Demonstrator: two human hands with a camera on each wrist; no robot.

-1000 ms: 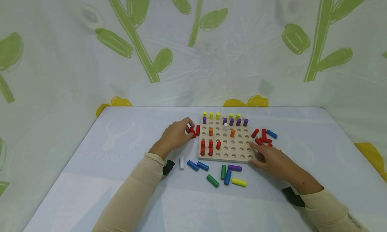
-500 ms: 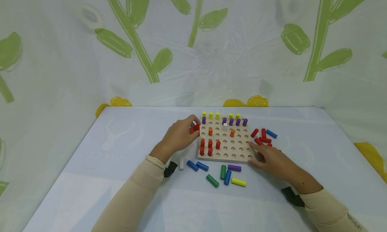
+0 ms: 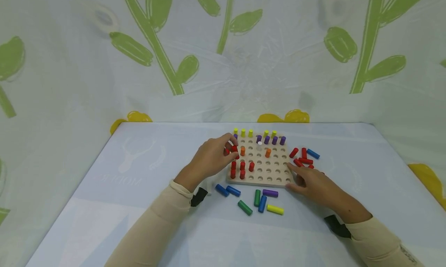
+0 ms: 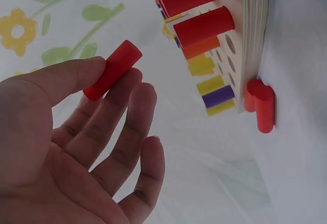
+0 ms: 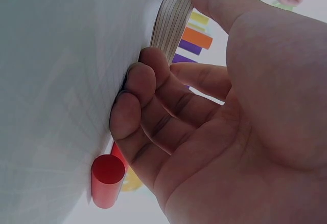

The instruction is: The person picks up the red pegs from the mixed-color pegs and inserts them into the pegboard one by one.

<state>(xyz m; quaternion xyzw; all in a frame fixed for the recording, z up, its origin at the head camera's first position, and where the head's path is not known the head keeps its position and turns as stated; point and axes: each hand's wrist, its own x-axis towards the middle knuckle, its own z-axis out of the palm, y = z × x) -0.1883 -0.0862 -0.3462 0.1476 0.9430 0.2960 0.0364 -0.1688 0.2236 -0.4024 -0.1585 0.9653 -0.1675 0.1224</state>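
Thumb and fingers of my left hand [image 3: 210, 154] pinch a red peg [image 4: 113, 69], raised over the left edge of a wooden pegboard [image 3: 258, 184]. Its little finger is held apart, bent. My right hand [image 3: 315, 183] touches the board's near right corner, index fingertip at the right edge and thumb at the front. In the right wrist view its other fingers [image 5: 140, 83] are bent beside the board's layered edge. Yellow pegs stand along the back row, purple pegs [image 3: 275, 140] before them. Two orange pegs, a white peg [image 3: 259, 146] and several red pegs [image 3: 242, 174] stand further forward.
Loose red pegs [image 3: 305, 161] and a blue peg [image 3: 313, 154] lie right of the board. In front lie blue, green [image 3: 245, 207], purple [image 3: 270, 193] and yellow [image 3: 275, 209] pegs. Two red pegs [image 4: 264, 109] lie by the board's left side. A patterned cloth wall stands behind the table.
My left hand has lifted a red peg from beside the board and carried it rightward over the board's left edge. My right hand has stayed at the corner.
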